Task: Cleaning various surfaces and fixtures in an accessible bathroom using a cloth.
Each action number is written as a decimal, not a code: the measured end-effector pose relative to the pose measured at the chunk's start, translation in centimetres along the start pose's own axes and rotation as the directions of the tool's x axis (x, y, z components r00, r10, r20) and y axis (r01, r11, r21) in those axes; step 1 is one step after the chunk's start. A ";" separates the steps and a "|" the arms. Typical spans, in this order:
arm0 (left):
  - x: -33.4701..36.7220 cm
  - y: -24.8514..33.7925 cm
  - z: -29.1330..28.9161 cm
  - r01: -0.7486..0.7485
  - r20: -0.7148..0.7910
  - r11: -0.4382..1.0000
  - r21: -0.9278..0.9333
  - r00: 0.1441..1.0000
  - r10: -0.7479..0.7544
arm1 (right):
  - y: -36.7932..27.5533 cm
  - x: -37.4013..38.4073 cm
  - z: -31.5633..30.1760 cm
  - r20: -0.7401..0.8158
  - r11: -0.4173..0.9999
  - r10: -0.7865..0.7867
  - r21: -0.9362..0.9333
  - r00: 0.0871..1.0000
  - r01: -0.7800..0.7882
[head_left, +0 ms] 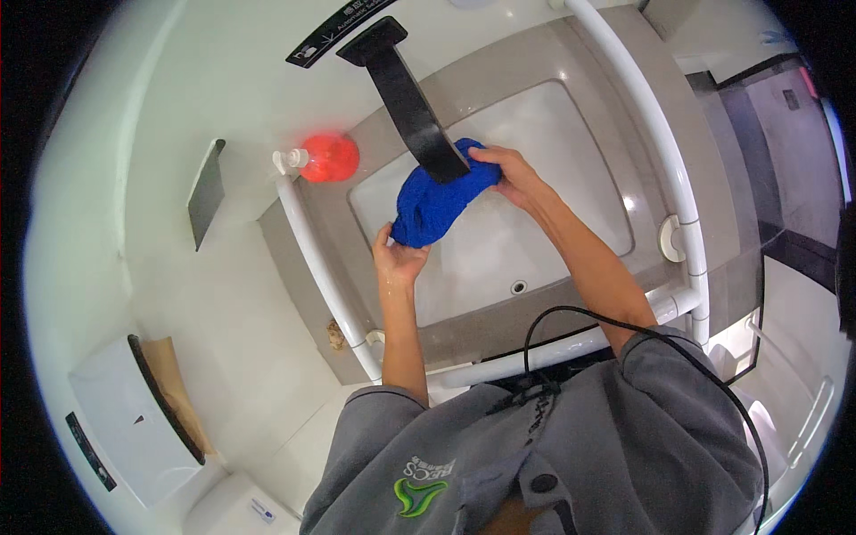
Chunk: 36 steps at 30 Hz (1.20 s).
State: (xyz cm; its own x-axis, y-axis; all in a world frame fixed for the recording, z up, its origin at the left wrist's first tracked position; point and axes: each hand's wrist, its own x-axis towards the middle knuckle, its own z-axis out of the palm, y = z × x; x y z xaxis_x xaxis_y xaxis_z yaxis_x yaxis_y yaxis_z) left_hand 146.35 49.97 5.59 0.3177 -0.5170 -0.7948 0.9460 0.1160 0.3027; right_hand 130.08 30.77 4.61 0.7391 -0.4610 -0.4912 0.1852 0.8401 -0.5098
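Observation:
A blue cloth is stretched between my hands above the white sink basin. My left hand grips its lower left end, fingers closed on the fabric. At the cloth's upper right end, my right hand pinches the other edge. The dark flat faucet reaches out from the wall, and its tip overlaps the cloth's upper part. Whether water is running onto the cloth, I cannot tell. Below the cloth, the round drain shows in the basin.
White grab rails surround the sink. A soap bottle with red liquid stands at the counter's back left corner. A paper towel dispenser hangs on the left wall. A black cable loops across my front, near my right arm.

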 end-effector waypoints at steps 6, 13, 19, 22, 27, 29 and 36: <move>0.0 -2.7 0.2 0.091 -0.192 0.981 -0.169 0.974 -0.123 | 1.0 0.9 2.6 -0.120 0.965 -0.124 -0.247 0.985 0.092; 0.3 -5.0 4.3 0.288 0.111 0.940 -0.185 0.956 -0.271 | 1.6 0.8 4.2 0.108 0.281 -0.776 -0.823 0.621 0.494; 0.5 -5.6 7.1 0.289 0.219 0.955 -0.065 0.938 -0.269 | -0.1 -2.4 5.8 0.140 0.172 -0.681 -0.924 0.719 0.343; 1.2 -5.6 7.3 0.284 0.243 0.959 -0.001 0.930 -0.276 | 0.3 -2.4 5.4 0.175 0.139 -0.720 -0.912 0.671 0.387; 1.2 -6.0 7.7 0.178 0.154 0.983 0.053 0.971 -0.184 | 1.2 -3.5 6.2 0.178 0.137 -0.715 -0.913 0.676 0.385; 2.2 -6.2 7.3 0.157 0.197 0.985 0.073 0.966 -0.168 | 1.4 -3.3 6.1 0.212 0.062 -0.703 -0.933 0.679 0.355; 2.8 -6.4 7.0 0.094 0.228 0.987 0.127 0.966 -0.121 | 1.8 -2.5 5.9 0.271 0.020 -0.689 -0.920 0.673 0.391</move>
State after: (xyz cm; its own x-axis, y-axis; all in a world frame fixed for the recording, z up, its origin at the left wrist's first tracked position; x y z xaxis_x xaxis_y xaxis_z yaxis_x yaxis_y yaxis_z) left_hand 140.73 41.82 5.13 0.1780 -0.7066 -0.6849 0.9556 -0.0419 0.2916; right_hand 132.35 35.12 9.06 0.5450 -0.8112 0.2122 -0.3033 -0.4266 -0.8521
